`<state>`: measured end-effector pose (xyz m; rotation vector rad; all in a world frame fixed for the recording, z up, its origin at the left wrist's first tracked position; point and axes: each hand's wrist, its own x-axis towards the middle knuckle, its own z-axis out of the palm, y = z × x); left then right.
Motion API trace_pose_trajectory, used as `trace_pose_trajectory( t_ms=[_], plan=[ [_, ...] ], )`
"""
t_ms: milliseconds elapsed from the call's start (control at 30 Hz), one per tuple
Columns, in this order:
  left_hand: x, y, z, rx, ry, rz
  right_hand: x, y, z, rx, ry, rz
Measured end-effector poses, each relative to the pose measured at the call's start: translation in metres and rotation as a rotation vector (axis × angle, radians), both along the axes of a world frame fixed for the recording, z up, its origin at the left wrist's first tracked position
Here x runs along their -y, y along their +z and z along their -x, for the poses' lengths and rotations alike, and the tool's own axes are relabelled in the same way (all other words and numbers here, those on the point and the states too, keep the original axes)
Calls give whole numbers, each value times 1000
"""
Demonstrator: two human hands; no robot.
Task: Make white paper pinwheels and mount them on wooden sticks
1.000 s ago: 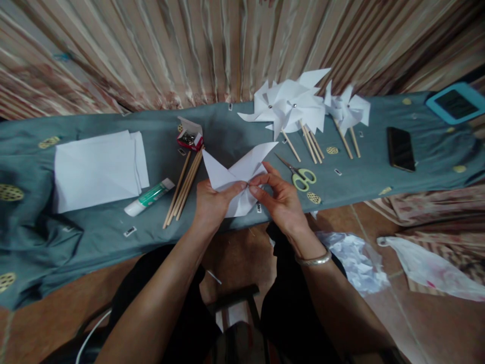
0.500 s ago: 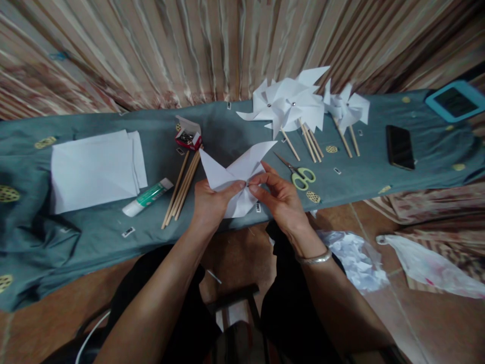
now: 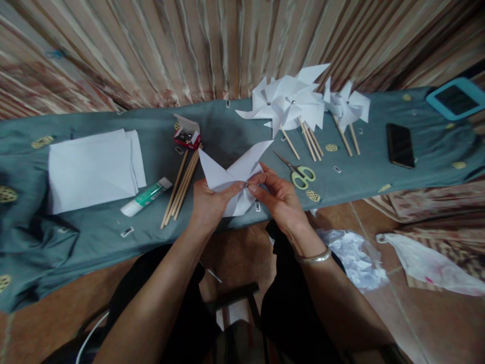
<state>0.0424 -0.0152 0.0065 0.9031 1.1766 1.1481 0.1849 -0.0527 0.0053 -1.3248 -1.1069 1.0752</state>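
A white paper pinwheel [image 3: 242, 169] with folded points is held over the near edge of the table. My left hand [image 3: 212, 205] is closed on its left side, thumb on top near the middle. My right hand [image 3: 279, 199] pinches a small metal thumbtack [image 3: 246, 185] at the pinwheel's centre; the fingertips partly hide it. To the left, an open red and white box [image 3: 187, 137] holds shiny metal tacks. Several wooden sticks [image 3: 184, 187] lie just below that box. Scissors [image 3: 302, 177] with green handles rest right of my right hand.
Several pinwheels on sticks [image 3: 290, 103] lie at the back, with more [image 3: 346, 103] farther right. A glue stick [image 3: 147, 196] and white paper sheets [image 3: 91, 172] are on the left. A phone [image 3: 400, 145] and a blue-framed tablet [image 3: 456, 99] lie right. Paper scraps [image 3: 358, 260] sit on the floor.
The view has shifted very slightly. Both hands keep almost the same hold on the pinwheel, and the right fingers stay at its centre.
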Motion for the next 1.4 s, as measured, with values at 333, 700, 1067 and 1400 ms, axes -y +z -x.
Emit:
trace_pose_trajectory(
  t_ms=[333, 700, 1067, 1400],
  plan=[
    [0, -4, -1, -12, 13, 17, 0, -2, 0, 33, -1, 11],
    [1, -5, -1, 3, 36, 25, 0, -1, 7, -60, -14, -16],
    [1, -5, 6, 14, -68, -63, 0, -5, 6, -18, -30, -39],
    [0, -7, 9, -42, -49, -34, -2, -3, 7, -11, -8, -11]
  ],
)
